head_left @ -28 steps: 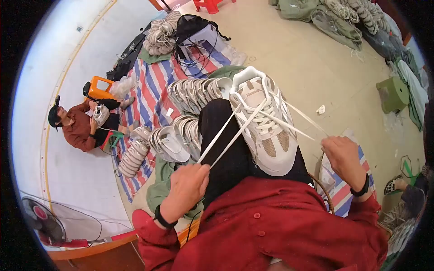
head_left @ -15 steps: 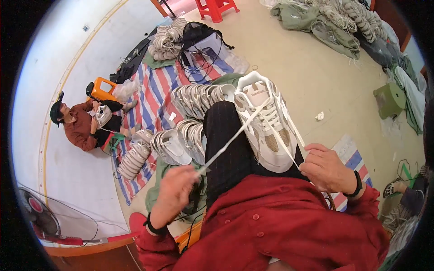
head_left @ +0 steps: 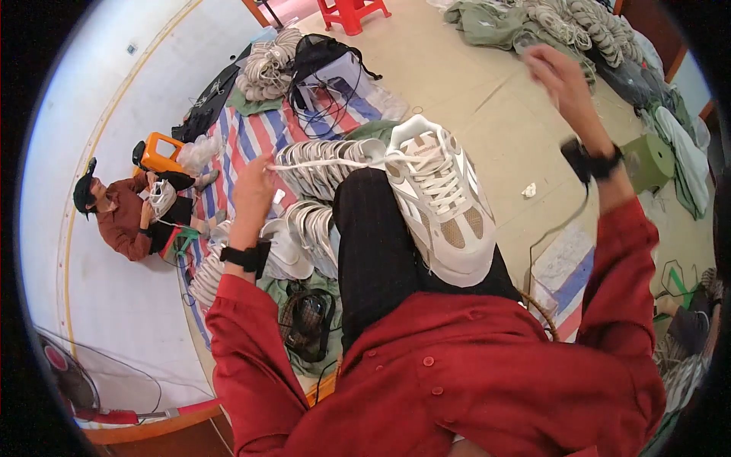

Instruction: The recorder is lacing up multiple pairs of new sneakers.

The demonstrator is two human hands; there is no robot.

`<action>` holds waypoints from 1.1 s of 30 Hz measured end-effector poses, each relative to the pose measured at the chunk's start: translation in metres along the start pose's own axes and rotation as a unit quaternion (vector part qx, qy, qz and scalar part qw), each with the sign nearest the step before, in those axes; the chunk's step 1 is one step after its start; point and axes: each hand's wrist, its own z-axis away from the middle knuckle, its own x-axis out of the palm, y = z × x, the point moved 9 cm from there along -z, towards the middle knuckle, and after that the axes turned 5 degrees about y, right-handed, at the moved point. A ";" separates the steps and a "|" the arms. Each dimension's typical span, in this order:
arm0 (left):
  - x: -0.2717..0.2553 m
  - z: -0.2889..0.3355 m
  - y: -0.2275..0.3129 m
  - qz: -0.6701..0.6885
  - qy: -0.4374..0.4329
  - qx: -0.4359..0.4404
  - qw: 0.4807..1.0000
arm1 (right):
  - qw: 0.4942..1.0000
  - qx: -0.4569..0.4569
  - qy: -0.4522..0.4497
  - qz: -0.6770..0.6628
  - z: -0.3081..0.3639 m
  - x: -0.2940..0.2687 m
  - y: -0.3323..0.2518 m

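Across my dark-trousered lap lies a white, beige and tan sneaker (head_left: 460, 257), its toe toward me. White laces criss-cross its front. From near its collar a white shoelace (head_left: 324, 164) stretches left, almost level, to my left hand (head_left: 253, 186), whose fingers are closed on it. My right hand (head_left: 560, 84) is raised far forward and right, away from the shoe. Its fingers are smeared by motion, and whether a lace end is in them cannot be made out. Beyond my left knee, rows of similar pale shoes (head_left: 316, 169) stand close together.
A seated person (head_left: 126, 217) at the left holds a pale shoe. Shoes rest on a striped sheet (head_left: 236, 141). A green stool (head_left: 647, 164) stands right, a red stool (head_left: 352, 14) at the back. Bundled shoes (head_left: 266, 68) lie far left. Dark sandals (head_left: 307, 324) lie by my left leg.
My left hand has moved forward and left with the lace. My right hand has swung far forward from beside the toe. The laces no longer stretch toward me across the shoe.
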 end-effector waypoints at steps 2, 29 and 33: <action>0.011 -0.011 0.061 0.028 0.022 0.061 0.997 | 0.997 -0.043 0.013 0.061 -0.002 0.026 0.036; 0.081 0.009 0.241 0.309 -0.167 0.115 0.929 | 0.961 -0.065 -0.235 -0.133 0.121 0.139 -0.056; 0.077 0.012 0.243 0.331 -0.186 0.136 0.915 | 0.946 -0.093 -0.306 -0.057 0.143 0.135 -0.078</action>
